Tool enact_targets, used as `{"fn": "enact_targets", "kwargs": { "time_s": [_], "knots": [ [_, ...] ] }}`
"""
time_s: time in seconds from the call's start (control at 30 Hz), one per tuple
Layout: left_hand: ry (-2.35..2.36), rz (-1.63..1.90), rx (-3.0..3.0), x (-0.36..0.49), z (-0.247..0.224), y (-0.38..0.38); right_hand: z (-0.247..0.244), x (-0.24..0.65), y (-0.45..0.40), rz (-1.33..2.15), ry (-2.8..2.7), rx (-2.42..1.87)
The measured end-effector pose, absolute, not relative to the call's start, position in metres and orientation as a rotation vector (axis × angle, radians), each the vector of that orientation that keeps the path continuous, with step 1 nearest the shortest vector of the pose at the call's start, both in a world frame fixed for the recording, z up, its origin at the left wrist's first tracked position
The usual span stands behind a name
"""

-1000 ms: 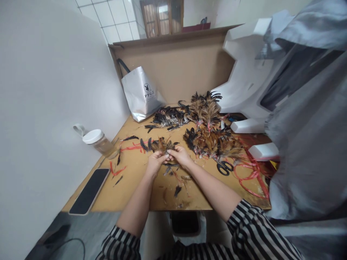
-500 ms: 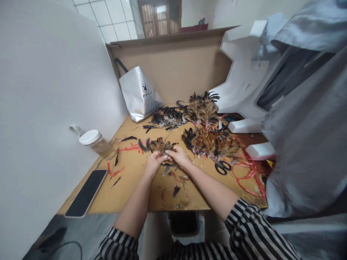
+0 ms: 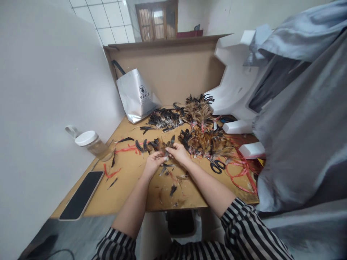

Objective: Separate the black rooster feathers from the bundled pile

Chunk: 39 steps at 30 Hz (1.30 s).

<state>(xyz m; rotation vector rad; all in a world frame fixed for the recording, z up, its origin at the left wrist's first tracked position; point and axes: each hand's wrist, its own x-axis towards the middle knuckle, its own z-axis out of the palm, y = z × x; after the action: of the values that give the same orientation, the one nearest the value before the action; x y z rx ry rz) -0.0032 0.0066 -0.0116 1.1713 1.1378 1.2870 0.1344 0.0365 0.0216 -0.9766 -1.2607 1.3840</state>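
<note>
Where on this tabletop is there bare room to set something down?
Mainly along the front edge, between phone and left forearm; a smaller patch lies between right forearm, scissors and red ribbon. Feather bundles crowd the back right; loose feathers litter the middle.

Bench (image 3: 130, 162): phone (image 3: 82, 195) front-left corner; jar (image 3: 96, 146) behind, left edge; bag (image 3: 132, 95) back-left corner; feather bundles (image 3: 208, 142) toward right edge, scissors (image 3: 218, 166) before them.
</note>
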Motion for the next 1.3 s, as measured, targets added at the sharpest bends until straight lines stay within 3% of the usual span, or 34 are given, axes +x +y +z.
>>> {"fn": "enact_targets", "kwargs": {
  "time_s": [0.27,0.5,0.77,0.93,1.3],
  "knots": [
    [1.169,1.394,1.195,-0.011,-0.017,0.01,0.059,0.21,0.032,1.11,-1.385,-1.108],
    [1.182,1.39,1.159,-0.011,-0.018,0.009,0.029,0.275,0.038,0.608,-1.413,-1.446],
    [1.205,1.496,1.09,-0.016,-0.018,0.011,0.015,0.279,0.034,0.086,-1.632,-1.939],
    [1.209,1.548,1.07,-0.016,-0.017,0.01,0.015,0.282,0.031,0.088,-1.629,-1.931],
    [1.208,1.612,1.049,-0.015,-0.014,0.008,0.045,0.295,0.022,0.337,-1.409,-1.387]
  ]
}}
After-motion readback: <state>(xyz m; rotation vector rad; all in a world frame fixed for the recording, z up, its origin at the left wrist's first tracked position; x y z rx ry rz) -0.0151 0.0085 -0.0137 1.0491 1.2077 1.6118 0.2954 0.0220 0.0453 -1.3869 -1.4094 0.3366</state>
